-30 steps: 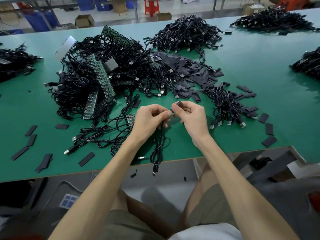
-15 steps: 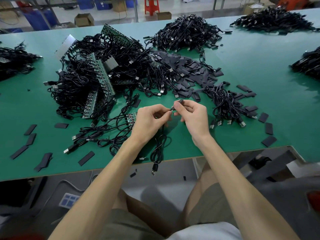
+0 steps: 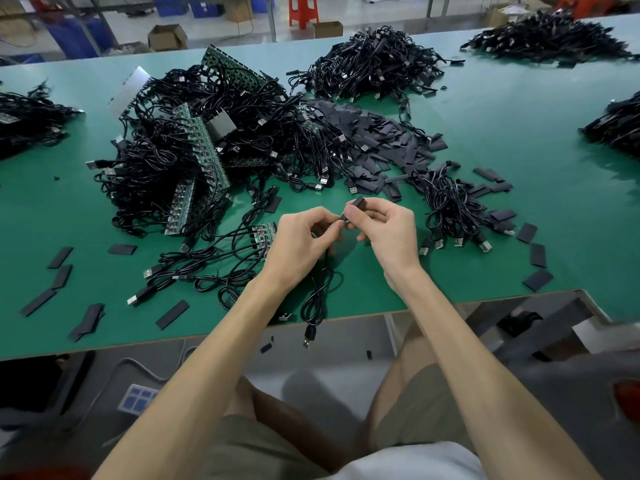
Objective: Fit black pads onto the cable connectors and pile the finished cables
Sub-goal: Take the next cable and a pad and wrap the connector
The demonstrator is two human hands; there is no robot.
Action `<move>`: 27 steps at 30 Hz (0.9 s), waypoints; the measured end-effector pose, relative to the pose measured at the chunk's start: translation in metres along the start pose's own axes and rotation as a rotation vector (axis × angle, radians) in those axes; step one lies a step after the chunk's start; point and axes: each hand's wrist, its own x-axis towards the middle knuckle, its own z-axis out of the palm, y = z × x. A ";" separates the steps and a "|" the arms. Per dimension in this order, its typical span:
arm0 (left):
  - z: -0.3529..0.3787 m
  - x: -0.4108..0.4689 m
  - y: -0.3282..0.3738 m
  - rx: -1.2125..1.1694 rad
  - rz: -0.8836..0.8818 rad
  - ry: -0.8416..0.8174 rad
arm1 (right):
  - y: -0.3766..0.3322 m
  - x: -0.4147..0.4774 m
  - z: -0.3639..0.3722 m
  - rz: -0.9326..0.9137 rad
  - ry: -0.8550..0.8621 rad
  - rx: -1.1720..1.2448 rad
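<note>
Black pad (image 3: pixel 358 201) sits pinched between the thumb and forefinger of the right hand (image 3: pixel 388 233), at the centre of the frame just above the green worktop (image 3: pixel 519 109). The left hand (image 3: pixel 298 240) pinches the cable (image 3: pixel 317 299) by its connector (image 3: pixel 344 217), which meets the pad's lower end; I cannot tell how far it is in. The cable's loops hang over the worktop's near edge. Just right of the hands lies a small cable bundle (image 3: pixel 453 209); above it, a heap of loose pads (image 3: pixel 381 140). In the upper left I see an open cardboard box (image 3: pixel 168 36) and blue bins (image 3: pixel 74 36) on the floor; their contents are hidden from me.
</note>
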 end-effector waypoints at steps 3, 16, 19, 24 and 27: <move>0.001 0.001 0.000 -0.018 -0.031 0.002 | 0.000 0.000 0.001 0.009 0.007 -0.010; -0.001 0.005 -0.002 -0.109 -0.151 -0.052 | -0.001 -0.002 0.001 0.013 -0.003 -0.052; -0.001 0.006 -0.004 -0.105 -0.146 -0.048 | -0.001 -0.002 0.001 0.013 -0.010 -0.048; -0.001 0.006 -0.005 -0.125 -0.154 -0.049 | -0.001 -0.002 0.001 0.007 -0.026 -0.052; -0.001 0.006 -0.006 -0.131 -0.156 -0.044 | -0.001 -0.001 0.001 0.004 -0.026 -0.057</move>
